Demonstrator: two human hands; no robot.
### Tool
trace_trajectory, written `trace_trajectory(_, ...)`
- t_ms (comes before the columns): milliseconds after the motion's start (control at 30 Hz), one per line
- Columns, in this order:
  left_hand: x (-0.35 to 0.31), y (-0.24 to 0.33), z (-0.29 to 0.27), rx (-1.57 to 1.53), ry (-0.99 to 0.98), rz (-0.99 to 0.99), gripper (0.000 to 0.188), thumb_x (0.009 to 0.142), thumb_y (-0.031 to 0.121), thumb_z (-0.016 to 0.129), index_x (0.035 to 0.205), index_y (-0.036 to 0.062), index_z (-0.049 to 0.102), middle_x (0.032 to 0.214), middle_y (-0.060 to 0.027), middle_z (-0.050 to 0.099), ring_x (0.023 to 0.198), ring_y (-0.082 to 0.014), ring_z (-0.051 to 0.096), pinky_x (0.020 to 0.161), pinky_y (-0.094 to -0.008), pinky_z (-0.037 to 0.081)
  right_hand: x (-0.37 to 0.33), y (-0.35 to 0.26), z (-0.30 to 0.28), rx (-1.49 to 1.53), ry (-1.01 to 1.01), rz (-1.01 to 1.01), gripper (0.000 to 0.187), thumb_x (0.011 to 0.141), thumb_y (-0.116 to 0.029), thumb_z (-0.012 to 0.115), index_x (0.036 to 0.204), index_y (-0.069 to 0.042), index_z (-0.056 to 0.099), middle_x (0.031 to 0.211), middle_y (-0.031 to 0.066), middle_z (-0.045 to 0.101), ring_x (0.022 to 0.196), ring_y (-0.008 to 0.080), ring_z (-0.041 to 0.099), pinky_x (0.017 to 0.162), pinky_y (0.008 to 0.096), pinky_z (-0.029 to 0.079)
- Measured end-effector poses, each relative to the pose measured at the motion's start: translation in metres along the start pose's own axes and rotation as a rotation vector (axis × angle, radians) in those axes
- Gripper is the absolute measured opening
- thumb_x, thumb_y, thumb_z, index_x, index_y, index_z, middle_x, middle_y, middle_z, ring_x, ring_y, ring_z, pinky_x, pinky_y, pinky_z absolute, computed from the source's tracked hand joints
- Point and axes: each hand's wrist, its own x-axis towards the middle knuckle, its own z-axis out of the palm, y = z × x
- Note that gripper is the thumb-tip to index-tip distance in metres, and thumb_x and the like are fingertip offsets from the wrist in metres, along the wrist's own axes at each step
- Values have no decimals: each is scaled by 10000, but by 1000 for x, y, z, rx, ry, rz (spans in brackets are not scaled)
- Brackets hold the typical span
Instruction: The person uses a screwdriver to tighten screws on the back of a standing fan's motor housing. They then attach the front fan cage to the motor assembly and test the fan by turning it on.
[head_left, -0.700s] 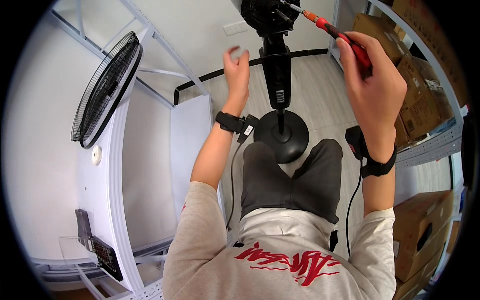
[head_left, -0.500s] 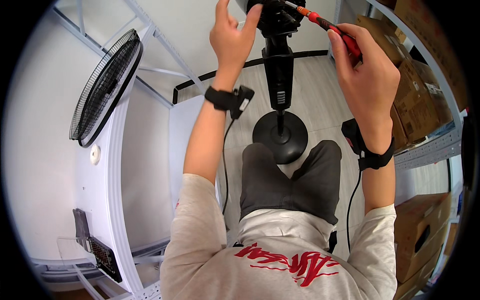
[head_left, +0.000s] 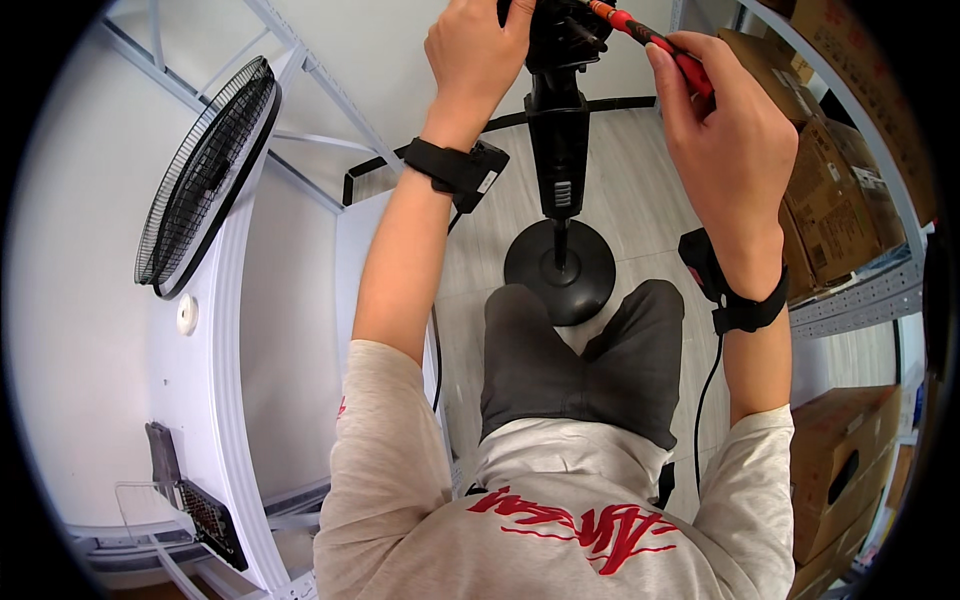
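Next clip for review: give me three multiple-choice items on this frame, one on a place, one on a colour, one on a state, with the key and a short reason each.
1. Where does the detached fan grille lie?
A. on the white table at the person's left
B. on the shelf with the cardboard boxes
C. on the floor by the round base

2. What colour is the handle of the screwdriver?
A. blue
B. red
C. yellow

3. What is the left hand doing?
A. hanging open in the air
B. resting on the person's knee
C. gripping the top of the black fan stand

Key:
1 A, the grille rests on the white table left of the person.
2 B, the handle in the right hand is red with black.
3 C, its fingers close on the stand's head, above the round base.
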Motion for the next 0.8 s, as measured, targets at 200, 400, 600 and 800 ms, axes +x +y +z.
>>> trace_trajectory(200, -7, -27, 13, 36, 54, 83, 282, 979, 363, 613, 1045, 90, 632, 687, -116, 627, 615, -324, 596, 561, -401, 450, 1, -4, 5, -26, 5, -13, 170, 898, -237, 765, 1003, -111, 719, 661, 5, 621, 518, 114, 514, 498, 248, 407)
trace_trajectory(400, -3, -5, 7, -16, 33, 8, 305, 994, 398, 577, 1126, 131, 640, 822, -170, 676, 745, -387, 651, 640, -436, 504, 4, -6, 5, -122, -32, -76, 184, 921, -286, 734, 958, -109, 699, 665, 15, 633, 530, 180, 563, 494, 282, 422)
trace_trajectory(600, -2, 3, 4, -26, 16, -10, 363, 1016, 398, 548, 1291, 182, 644, 934, -184, 711, 833, -387, 685, 705, -445, 535, 19, -31, -18, -19, -233, 99, 304, 899, -223, 721, 1018, -10, 541, 708, 183, 634, 674, 370, 648, 597, 427, 492)
trace_trajectory(800, -1, 5, 0, -20, 1, -31, 369, 1015, 403, 546, 1296, 184, 641, 942, -183, 715, 853, -386, 685, 717, -447, 537, 20, -19, -21, -224, -321, 20, 237, 890, -168, 724, 913, -21, 540, 671, 172, 597, 644, 381, 614, 581, 440, 471)
